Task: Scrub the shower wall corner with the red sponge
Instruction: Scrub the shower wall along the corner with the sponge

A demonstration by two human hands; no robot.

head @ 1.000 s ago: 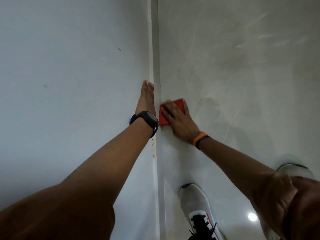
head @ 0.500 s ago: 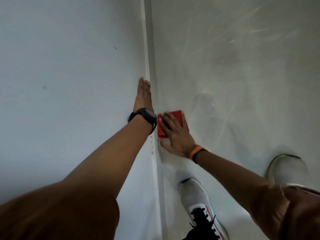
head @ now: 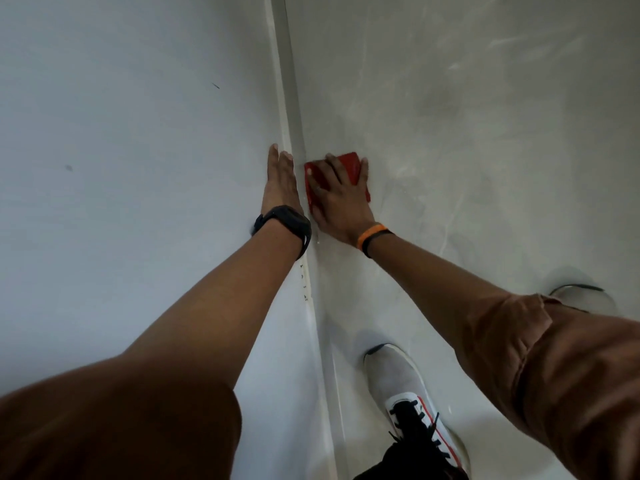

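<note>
The red sponge (head: 349, 168) lies flat against the right-hand wall (head: 450, 116), right beside the corner seam (head: 289, 98). My right hand (head: 337, 202), with an orange wristband, presses on the sponge with fingers spread over it, hiding most of it. My left hand (head: 280, 181), with a black watch at the wrist, rests flat and empty against the left-hand wall (head: 138, 133), its fingertips along the seam.
A white shoe with black laces (head: 408, 393) stands on the pale floor close to the wall's base. A second shoe (head: 581, 296) shows at the right behind my right sleeve. Small dark specks (head: 304, 282) dot the seam below my wrists.
My right hand slid the sponge down the wall half a second ago and has now moved it back up, close to the seam. The left hand has stayed on the wall.
</note>
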